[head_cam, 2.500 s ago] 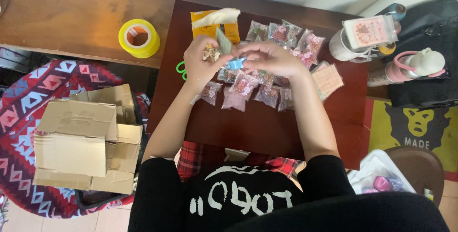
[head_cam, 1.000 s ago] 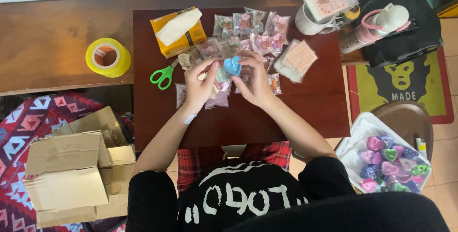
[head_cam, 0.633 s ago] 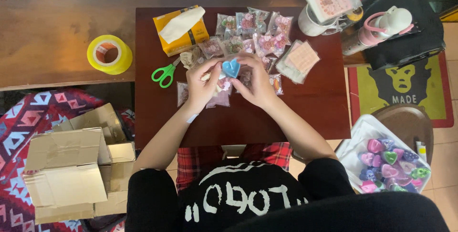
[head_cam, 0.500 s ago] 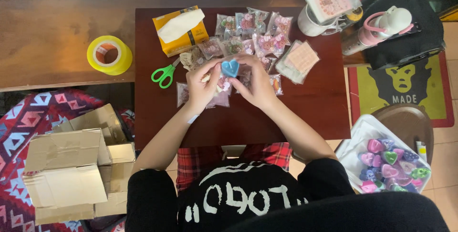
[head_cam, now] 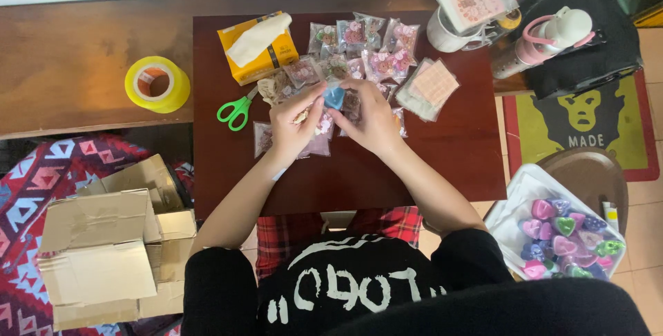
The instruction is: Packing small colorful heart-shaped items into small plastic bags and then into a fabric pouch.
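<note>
Fingertips of the left hand (head_cam: 293, 125) and right hand (head_cam: 369, 118) pinched a small blue heart-shaped piece (head_cam: 334, 96) between them, both grips narrow on it, above clear packets (head_cam: 366, 46) on the dark red worktop (head_cam: 442, 156).

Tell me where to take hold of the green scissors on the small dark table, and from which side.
Grip the scissors at the green finger loops, coming from the table's left edge. They lie flat with the loops toward that bare side, while the blades point up and right toward the yellow tissue pack and the small clear packets, near the left hand. The handle end looks the freer approach.
</note>
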